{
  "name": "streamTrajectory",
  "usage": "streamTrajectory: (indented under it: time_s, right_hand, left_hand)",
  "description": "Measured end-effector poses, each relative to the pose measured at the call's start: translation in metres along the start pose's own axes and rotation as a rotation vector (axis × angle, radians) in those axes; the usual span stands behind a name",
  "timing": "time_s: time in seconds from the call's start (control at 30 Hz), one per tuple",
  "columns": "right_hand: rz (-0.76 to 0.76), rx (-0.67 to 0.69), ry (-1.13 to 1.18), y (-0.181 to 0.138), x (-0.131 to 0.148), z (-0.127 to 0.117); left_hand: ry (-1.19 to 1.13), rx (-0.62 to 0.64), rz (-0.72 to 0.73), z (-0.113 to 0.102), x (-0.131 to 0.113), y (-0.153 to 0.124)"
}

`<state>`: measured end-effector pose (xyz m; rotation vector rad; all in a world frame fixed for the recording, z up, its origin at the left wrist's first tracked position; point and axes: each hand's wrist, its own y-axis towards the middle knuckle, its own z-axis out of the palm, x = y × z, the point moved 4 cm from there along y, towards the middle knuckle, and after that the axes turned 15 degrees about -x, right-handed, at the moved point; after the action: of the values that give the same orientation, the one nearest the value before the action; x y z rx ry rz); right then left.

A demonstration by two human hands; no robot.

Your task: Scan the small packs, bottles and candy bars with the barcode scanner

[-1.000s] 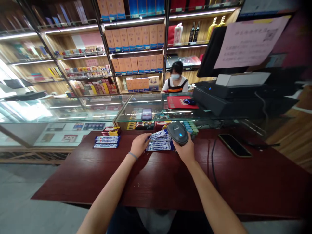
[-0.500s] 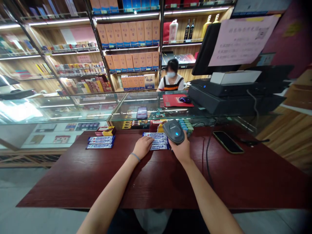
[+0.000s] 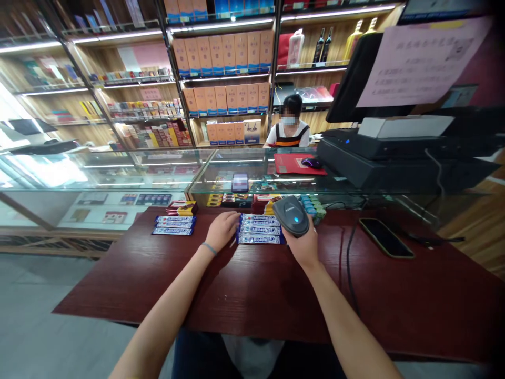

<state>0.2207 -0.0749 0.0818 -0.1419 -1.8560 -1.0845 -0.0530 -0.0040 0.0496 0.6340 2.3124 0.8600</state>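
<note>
My right hand (image 3: 303,245) is wrapped round the handle of a dark grey barcode scanner (image 3: 292,216) with a blue light on top. The scanner hangs over the right end of a row of blue-and-white snack packets (image 3: 259,230) on the brown table. At the left end of these packets, my left hand (image 3: 223,230) rests with its fingers stretched out, holding nothing that I can see. Further left lie several more blue-and-white packets (image 3: 173,225), and behind them a pile of red-and-yellow packs (image 3: 181,208).
A phone (image 3: 386,238) lies on the right of the table (image 3: 252,295), with a black cable (image 3: 349,263) running left of it. A glass counter (image 3: 165,168) stands behind, bearing a monitor (image 3: 351,79) and a mouse (image 3: 311,163). A masked person (image 3: 290,129) sits beyond it.
My left hand has slid left off the blue-and-white packets, uncovering their left ends. The scanner stays in my right hand above their right end. The whole view has shifted slightly.
</note>
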Motion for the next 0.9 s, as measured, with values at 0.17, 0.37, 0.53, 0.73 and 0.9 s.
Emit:
streamTrajectory:
  time_s: [0.17,0.37,0.53,0.73,0.9]
  right_hand:
    - [-0.028,0.013,-0.013,-0.003,-0.003,0.005]
    - [-0.032,0.093,-0.040,-0.018,0.006,0.012]
    - [-0.026,0.226,-0.061,-0.038,0.015,0.024]
    - [-0.178,0.315,-0.064,-0.061,0.025,0.035]
    - [-0.330,0.396,-0.017,-0.070,0.033,0.040]
  left_hand:
    - [0.146,-0.096,-0.128,-0.053,0.059,-0.024]
    - [0.302,-0.147,-0.253,-0.107,0.112,-0.059]
    - [0.390,-0.094,-0.251,-0.135,0.133,-0.079]
    - [0.458,-0.110,-0.323,-0.147,0.151,-0.099]
    - [0.462,-0.062,-0.387,-0.143,0.156,-0.104]
